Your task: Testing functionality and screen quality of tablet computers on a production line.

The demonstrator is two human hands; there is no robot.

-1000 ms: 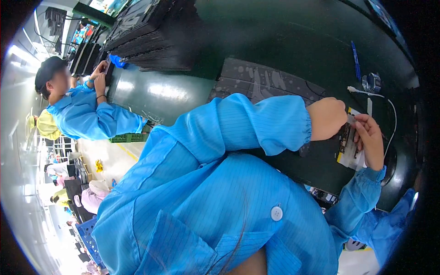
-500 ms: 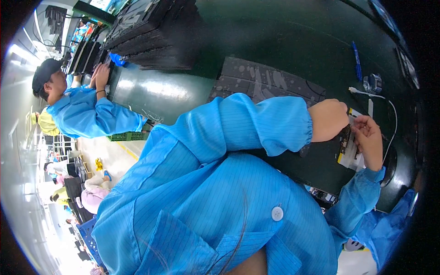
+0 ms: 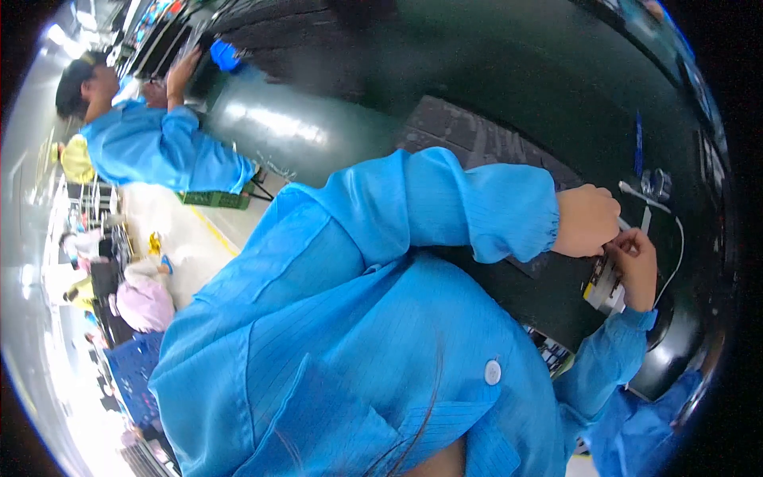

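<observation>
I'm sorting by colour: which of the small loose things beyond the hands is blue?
The pen, slim and straight; the curving cable and short strip are white; the roundish item looks clear.

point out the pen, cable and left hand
Pen (image 3: 638, 145): head view, middle of its blue body.
Cable (image 3: 682, 238): head view, its white bend.
Left hand (image 3: 586, 221): head view, back of the hand.

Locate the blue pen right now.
Head view, upper right: the blue pen lies on the dark table, just above the clear roll-shaped item and white cable plug, up and right of the left hand.
</observation>
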